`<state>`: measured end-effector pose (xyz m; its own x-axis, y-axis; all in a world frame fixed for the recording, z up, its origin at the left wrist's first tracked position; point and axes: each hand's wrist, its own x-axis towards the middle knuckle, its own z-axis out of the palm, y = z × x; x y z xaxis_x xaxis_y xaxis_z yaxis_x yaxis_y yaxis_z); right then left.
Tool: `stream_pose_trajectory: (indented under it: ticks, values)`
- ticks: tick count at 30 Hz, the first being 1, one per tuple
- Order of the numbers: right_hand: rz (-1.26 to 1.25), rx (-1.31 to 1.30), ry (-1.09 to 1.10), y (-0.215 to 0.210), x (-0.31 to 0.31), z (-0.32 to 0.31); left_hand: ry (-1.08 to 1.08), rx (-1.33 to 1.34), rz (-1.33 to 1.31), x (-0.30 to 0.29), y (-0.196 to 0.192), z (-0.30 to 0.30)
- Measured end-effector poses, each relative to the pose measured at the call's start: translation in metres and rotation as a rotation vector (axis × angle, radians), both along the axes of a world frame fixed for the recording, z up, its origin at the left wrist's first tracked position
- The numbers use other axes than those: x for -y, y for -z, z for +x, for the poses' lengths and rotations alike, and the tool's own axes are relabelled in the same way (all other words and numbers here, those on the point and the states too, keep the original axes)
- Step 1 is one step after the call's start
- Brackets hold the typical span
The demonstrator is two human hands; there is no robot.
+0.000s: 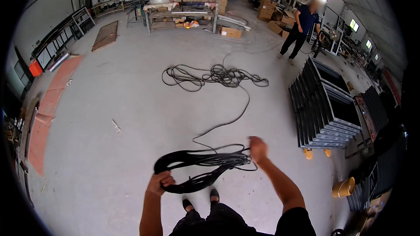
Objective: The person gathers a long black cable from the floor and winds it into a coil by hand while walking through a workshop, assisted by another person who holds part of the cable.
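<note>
Head view: our left hand (pixel 162 182) is curled round the near black cable coil (pixel 197 159); our blurred right hand (pixel 258 149) meets its right end, grip unclear. Farther across our grey floor (pixel 127 100) lies tangled cable (pixel 225 77).

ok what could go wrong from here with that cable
1. The tangled thin black cable pile on the smooth grey floor might snag or knot, as its loops cross each other.
2. The bundled black cable coil could shed loops: its strands splay at the right end, away from the gripping left hand.
</note>
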<state>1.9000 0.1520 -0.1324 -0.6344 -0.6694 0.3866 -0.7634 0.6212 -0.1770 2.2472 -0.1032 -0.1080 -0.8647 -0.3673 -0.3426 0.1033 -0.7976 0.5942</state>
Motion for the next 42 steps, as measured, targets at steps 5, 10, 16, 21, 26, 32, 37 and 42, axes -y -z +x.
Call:
stream_pose_trajectory:
  ticks: [5,10,16,21,26,32,37,42]
  values:
    - [0.076,-0.078,0.690,0.013,-0.201,-0.110,-0.393,-0.096,0.282,0.060,0.004,0.071]
    - [0.194,-0.421,1.146,-0.049,-0.350,-0.121,-0.686,0.150,0.124,0.089,0.007,0.138]
    - [0.731,0.043,0.861,0.030,-0.272,-0.081,-0.652,0.281,-0.019,0.072,0.031,0.114]
    - [1.003,0.470,-0.449,0.093,-0.056,0.104,-0.512,0.297,-0.152,0.045,0.019,0.085]
    - [0.558,0.630,-0.999,-0.001,0.097,0.238,-0.134,0.341,-0.095,-0.019,0.023,0.052]
    - [0.287,0.461,-0.836,-0.036,0.135,0.211,0.060,0.307,0.129,-0.049,0.026,0.035]
    - [-0.114,0.184,-0.527,0.033,0.086,0.078,0.286,0.226,-0.140,-0.052,0.015,0.037]
    - [0.044,0.076,0.484,0.059,-0.086,-0.127,-0.193,0.331,-0.145,-0.004,0.009,0.082]
